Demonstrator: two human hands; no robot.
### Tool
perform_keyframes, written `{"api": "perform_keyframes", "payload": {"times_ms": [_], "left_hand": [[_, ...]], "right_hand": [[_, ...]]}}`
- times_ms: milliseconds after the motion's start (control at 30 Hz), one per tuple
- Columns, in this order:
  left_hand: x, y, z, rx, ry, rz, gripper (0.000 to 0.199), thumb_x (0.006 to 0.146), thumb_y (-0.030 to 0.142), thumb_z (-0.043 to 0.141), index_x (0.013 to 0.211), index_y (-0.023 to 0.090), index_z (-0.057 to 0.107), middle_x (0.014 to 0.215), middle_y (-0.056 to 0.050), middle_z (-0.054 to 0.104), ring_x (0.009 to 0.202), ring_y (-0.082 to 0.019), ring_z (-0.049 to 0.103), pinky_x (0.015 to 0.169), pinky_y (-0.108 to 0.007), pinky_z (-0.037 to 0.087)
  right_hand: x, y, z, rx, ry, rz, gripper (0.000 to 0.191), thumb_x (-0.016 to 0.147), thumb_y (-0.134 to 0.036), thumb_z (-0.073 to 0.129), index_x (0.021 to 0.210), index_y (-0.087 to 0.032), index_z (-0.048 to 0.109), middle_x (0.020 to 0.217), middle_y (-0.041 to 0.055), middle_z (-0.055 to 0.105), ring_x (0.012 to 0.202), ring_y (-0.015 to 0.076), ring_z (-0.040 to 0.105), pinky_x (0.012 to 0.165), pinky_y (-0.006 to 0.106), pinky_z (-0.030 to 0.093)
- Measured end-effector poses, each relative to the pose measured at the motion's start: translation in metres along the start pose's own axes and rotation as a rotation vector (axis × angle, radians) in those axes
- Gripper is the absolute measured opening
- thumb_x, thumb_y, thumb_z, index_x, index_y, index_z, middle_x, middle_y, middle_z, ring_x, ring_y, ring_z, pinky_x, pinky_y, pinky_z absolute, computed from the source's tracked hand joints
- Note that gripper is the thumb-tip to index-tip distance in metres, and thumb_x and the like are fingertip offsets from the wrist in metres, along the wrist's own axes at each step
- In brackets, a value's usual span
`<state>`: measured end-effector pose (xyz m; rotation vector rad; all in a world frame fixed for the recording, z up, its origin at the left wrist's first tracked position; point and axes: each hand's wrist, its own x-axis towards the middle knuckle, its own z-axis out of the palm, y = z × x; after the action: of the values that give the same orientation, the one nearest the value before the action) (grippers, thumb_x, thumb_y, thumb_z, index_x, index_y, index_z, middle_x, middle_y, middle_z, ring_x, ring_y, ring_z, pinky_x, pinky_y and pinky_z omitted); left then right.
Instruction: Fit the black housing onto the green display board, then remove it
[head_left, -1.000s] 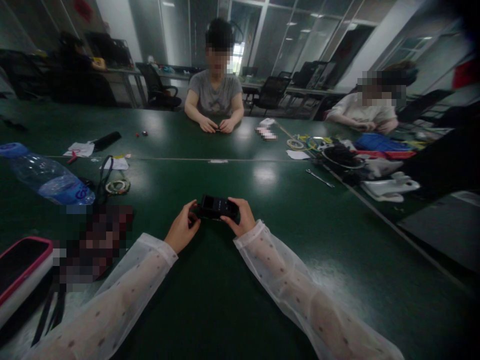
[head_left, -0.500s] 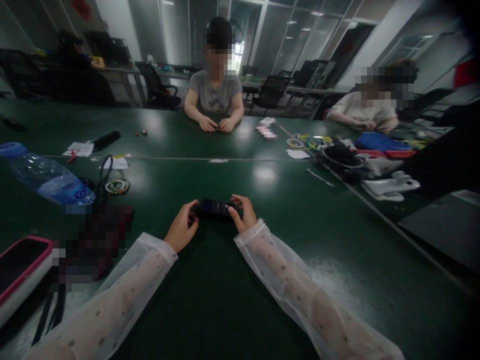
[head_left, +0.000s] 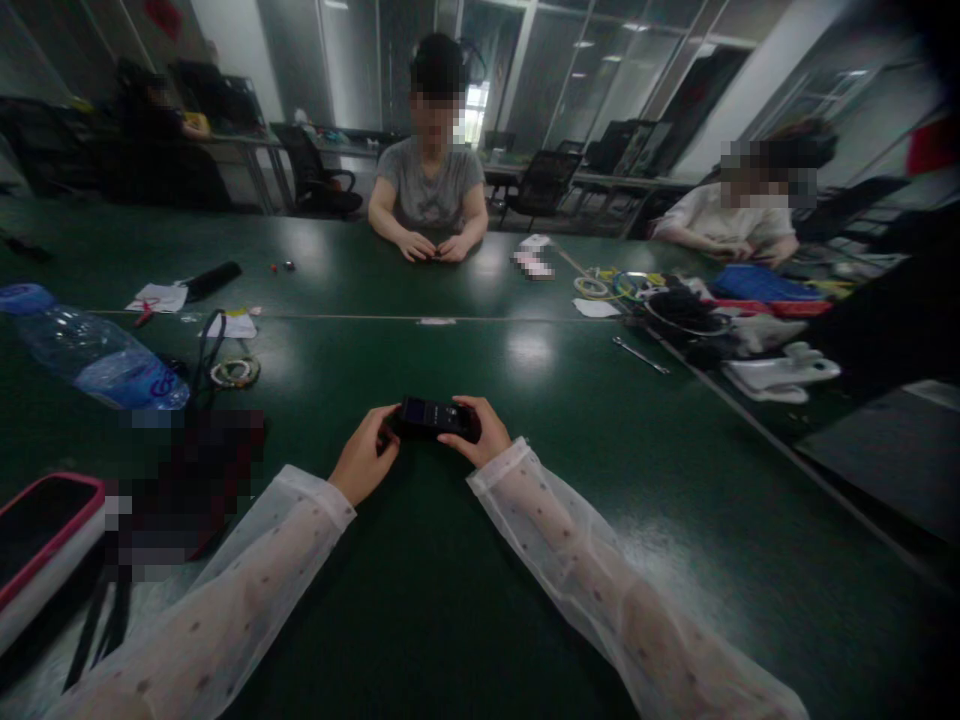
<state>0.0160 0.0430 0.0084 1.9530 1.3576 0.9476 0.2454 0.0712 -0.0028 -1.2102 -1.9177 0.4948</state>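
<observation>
A small black handheld device [head_left: 429, 414] with a dark screen and a row of small buttons lies crosswise before me, at or just above the green table [head_left: 420, 600]. My right hand [head_left: 480, 428] grips its right end, thumb on the near side and fingers over the far side. At the left end is my left hand [head_left: 367, 450], its curled index finger and thumb closed about the device's edge. The other left fingers are partly hidden. Sheer white dotted sleeves cover both forearms.
Left lie a water bottle [head_left: 112, 350], a pink-edged phone [head_left: 52, 540], a blurred dark red item [head_left: 202, 480] and a bracelet [head_left: 235, 373]. A wrench [head_left: 640, 355] lies right, before a pile of cables [head_left: 675, 305]. Across the table sit a person in grey [head_left: 429, 185] and another person [head_left: 724, 215].
My right hand has shifted left and closed on the device's right end, thumb and fingers now around it. My left fingertips have moved slightly in to its left end.
</observation>
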Motion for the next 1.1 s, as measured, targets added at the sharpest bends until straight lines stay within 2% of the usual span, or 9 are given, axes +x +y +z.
{"api": "perform_keyframes", "payload": {"times_ms": [333,733,933,1033,1100], "left_hand": [[0.0,-0.004,0.002,-0.003,0.006,0.0,0.048,0.083,0.011,0.05,0.129,0.022,0.04,0.117,-0.008,0.052,0.088,-0.018,0.057,0.073,-0.033,0.047],[0.0,-0.004,0.002,0.0,0.0,-0.008,0.049,0.083,0.013,0.051,0.13,0.022,0.04,0.116,-0.009,0.053,0.09,-0.019,0.057,0.074,-0.035,0.048],[0.0,-0.002,0.001,-0.013,0.012,-0.048,0.052,0.084,0.016,0.051,0.134,0.02,0.034,0.116,-0.01,0.053,0.088,-0.018,0.058,0.074,-0.034,0.048],[0.0,-0.001,0.001,-0.028,0.004,-0.061,0.055,0.084,0.016,0.051,0.135,0.019,0.031,0.118,-0.01,0.053,0.085,-0.017,0.058,0.073,-0.033,0.047],[0.0,-0.001,0.001,-0.01,-0.007,-0.056,0.052,0.084,0.015,0.051,0.133,0.019,0.035,0.11,-0.008,0.057,0.084,-0.017,0.058,0.073,-0.033,0.047]], "right_hand": [[0.001,0.004,0.001,-0.006,-0.051,-0.032,0.059,0.066,-0.037,0.075,0.116,-0.023,0.048,0.108,0.0074,0.058,0.101,0.0237,0.057,0.087,0.043,0.048],[-0.001,0.005,0.002,-0.06,-0.073,0.016,0.058,0.066,-0.034,0.075,0.116,-0.021,0.047,0.109,0.008,0.057,0.101,0.0231,0.057,0.087,0.043,0.048],[-0.001,-0.001,0.001,-0.023,-0.001,0.049,0.055,0.066,-0.036,0.074,0.112,-0.021,0.047,0.103,0.0075,0.059,0.095,0.0238,0.059,0.084,0.043,0.049],[0.0,-0.005,-0.001,0.022,0.085,0.055,0.055,0.066,-0.039,0.073,0.111,-0.021,0.046,0.102,0.0077,0.059,0.093,0.0242,0.06,0.083,0.044,0.049],[-0.001,-0.007,-0.002,0.049,0.173,0.06,0.056,0.067,-0.041,0.072,0.113,-0.021,0.046,0.103,0.0078,0.059,0.093,0.0241,0.06,0.082,0.043,0.05]]}}
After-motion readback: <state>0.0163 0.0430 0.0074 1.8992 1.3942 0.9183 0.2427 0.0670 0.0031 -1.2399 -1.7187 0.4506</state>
